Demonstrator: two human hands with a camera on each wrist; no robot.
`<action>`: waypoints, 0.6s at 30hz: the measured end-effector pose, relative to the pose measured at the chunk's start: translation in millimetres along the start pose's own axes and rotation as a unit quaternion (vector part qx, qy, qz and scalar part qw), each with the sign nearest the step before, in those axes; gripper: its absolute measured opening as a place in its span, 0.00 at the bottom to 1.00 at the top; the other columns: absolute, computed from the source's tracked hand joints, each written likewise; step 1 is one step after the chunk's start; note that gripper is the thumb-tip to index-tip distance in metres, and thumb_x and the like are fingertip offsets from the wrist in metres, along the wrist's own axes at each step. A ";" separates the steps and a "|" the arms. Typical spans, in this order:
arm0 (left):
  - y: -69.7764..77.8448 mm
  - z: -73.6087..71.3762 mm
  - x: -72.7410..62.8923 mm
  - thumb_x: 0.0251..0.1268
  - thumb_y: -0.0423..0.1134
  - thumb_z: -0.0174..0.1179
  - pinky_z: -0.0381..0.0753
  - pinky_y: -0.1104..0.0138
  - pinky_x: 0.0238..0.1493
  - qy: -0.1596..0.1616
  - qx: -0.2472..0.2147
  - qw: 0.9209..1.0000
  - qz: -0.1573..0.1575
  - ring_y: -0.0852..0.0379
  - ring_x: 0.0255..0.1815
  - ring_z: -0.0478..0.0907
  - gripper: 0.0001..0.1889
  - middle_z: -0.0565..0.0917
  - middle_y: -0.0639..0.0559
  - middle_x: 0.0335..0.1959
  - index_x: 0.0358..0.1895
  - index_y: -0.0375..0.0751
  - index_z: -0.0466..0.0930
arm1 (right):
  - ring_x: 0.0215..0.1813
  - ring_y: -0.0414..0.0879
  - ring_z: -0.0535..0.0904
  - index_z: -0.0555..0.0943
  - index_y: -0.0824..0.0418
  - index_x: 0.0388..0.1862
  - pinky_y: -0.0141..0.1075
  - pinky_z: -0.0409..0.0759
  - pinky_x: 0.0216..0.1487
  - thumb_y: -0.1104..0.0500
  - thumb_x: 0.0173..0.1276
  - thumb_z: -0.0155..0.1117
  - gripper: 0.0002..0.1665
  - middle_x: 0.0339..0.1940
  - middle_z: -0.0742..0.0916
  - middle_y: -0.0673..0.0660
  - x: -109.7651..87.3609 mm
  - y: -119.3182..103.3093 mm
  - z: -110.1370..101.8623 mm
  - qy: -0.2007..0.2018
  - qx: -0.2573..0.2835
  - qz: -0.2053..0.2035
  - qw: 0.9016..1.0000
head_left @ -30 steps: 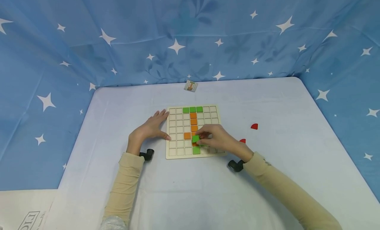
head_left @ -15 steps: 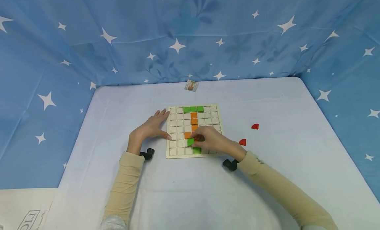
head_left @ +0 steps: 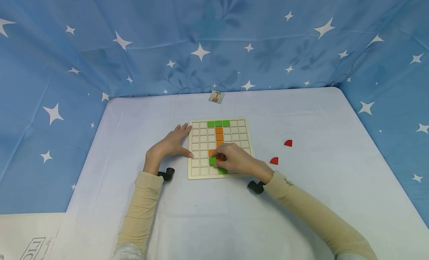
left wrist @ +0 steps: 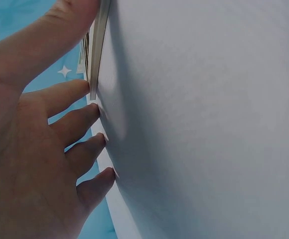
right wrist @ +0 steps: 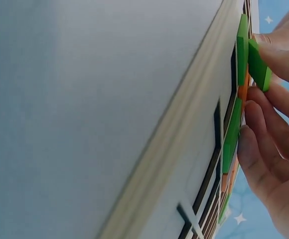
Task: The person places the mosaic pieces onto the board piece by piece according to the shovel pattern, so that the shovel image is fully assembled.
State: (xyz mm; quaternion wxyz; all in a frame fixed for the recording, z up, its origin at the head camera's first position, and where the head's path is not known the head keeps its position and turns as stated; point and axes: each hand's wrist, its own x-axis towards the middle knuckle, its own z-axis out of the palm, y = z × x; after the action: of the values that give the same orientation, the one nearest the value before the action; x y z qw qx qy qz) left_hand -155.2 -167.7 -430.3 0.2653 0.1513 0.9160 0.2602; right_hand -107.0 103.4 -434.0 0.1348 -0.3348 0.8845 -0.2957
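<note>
A pale square grid board (head_left: 200, 171) lies on the table. Toward its near side my right hand (head_left: 234, 159) pinches a green square tile (head_left: 212, 161), held tilted at the board's surface in the right wrist view. Another green tile (head_left: 222, 171) sits just below it in the near row. Orange tiles (head_left: 219, 137) run down a middle column, with one more orange tile (head_left: 211, 153) to their left; my right hand hides part of this column. Green tiles (head_left: 218, 123) line the far row. My left hand (head_left: 171, 144) touches the board's left edge with spread fingers.
Two red quarter-round pieces, a farther one (head_left: 288, 143) and a nearer red piece (head_left: 274, 161), lie right of the board. A small patterned card (head_left: 216, 97) rests at the table's far edge. A blue star-printed curtain (head_left: 201, 36) surrounds the table.
My right hand has moved slightly left with the green tile, from over the orange column to the cell left of it, and lowered it to the board. My left hand stays put.
</note>
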 end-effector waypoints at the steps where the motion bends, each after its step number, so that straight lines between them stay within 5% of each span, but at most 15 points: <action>1: -0.1 0.0 0.1 0.54 0.51 0.79 0.35 0.45 0.85 0.000 -0.001 1.000 0.000 0.41 0.87 0.32 0.62 0.40 0.43 0.87 0.85 0.42 0.44 | 0.37 0.40 0.76 0.89 0.61 0.49 0.32 0.78 0.41 0.56 0.65 0.77 0.16 0.40 0.89 0.50 0.2 -0.4 0.2 0.000 -0.004 0.000 1.000; 18: 0.8 0.2 0.0 0.54 0.50 0.79 0.35 0.45 0.85 -0.001 -0.002 1.000 -0.008 0.41 0.87 0.31 0.62 0.40 0.44 0.87 0.85 0.43 0.44 | 0.37 0.42 0.74 0.88 0.60 0.49 0.32 0.76 0.39 0.57 0.63 0.78 0.16 0.40 0.84 0.51 -1.8 -5.1 4.1 -0.001 -0.031 0.017 0.999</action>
State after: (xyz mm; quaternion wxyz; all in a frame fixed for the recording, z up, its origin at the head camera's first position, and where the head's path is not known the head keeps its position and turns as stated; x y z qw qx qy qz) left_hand -155.0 -167.0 -430.0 0.2684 0.1440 0.9163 0.2600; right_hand -101.3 99.8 -434.0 0.1299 -0.3241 0.8987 -0.2653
